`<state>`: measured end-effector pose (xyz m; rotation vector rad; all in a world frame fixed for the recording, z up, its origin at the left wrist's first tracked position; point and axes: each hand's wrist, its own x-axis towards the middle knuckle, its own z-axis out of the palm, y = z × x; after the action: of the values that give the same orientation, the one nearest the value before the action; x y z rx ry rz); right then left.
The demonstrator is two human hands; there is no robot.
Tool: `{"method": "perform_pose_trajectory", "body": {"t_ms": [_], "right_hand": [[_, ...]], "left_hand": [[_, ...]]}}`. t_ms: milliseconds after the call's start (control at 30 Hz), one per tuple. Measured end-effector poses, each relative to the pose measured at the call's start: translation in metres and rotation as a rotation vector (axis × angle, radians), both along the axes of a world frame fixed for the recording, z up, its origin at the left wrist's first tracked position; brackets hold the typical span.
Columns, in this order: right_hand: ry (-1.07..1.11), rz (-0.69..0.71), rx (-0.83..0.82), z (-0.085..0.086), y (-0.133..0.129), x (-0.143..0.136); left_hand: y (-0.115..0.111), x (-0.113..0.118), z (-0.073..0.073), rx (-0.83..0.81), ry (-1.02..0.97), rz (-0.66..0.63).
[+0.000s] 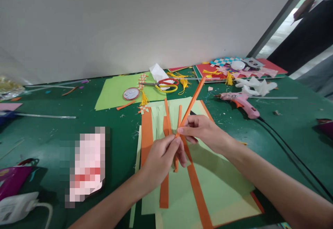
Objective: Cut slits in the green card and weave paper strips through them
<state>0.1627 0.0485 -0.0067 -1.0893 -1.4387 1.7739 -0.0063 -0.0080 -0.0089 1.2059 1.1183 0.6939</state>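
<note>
Over light green paper sheets (223, 187), both hands meet at a narrow orange paper strip (194, 99). My left hand (165, 152) is closed, pinching the lower part of the strips between thumb and fingers. My right hand (196, 128) pinches the long strip just above, which slants up to the right. A shorter orange piece (176, 164) hangs below my left fingers. Wider orange strips (164, 191) lie on the green sheets beneath. Exactly how the strips cross is hidden by my fingertips.
Red and yellow scissors (168, 87), a round container (131, 93) and yellow tassels (144, 99) lie behind. A pink glue gun (243, 104) with a black cord rests right. A blurred-out pink object (90, 163) and a white plug (18, 206) are left. A person (307, 31) stands back right.
</note>
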Motion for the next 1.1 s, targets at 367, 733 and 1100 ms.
{"method": "perform_pose_trajectory", "body": {"t_ms": [367,733,1100], "right_hand": [[-0.062,0.031,0.033,-0.0019,-0.001,-0.0016],[-0.049,0.02,0.034,-0.0033,-0.0015,0.0001],[-0.098,0.034,0.054,0.0016,-0.0017,-0.0007]], "left_hand": [[0.0014,-0.0003,-0.0015,0.011,0.003,0.022],[0.0002,-0.0004,-0.0002,0.008,0.0,0.026],[0.0009,0.0007,-0.0004,0.008,0.02,0.0]]}}
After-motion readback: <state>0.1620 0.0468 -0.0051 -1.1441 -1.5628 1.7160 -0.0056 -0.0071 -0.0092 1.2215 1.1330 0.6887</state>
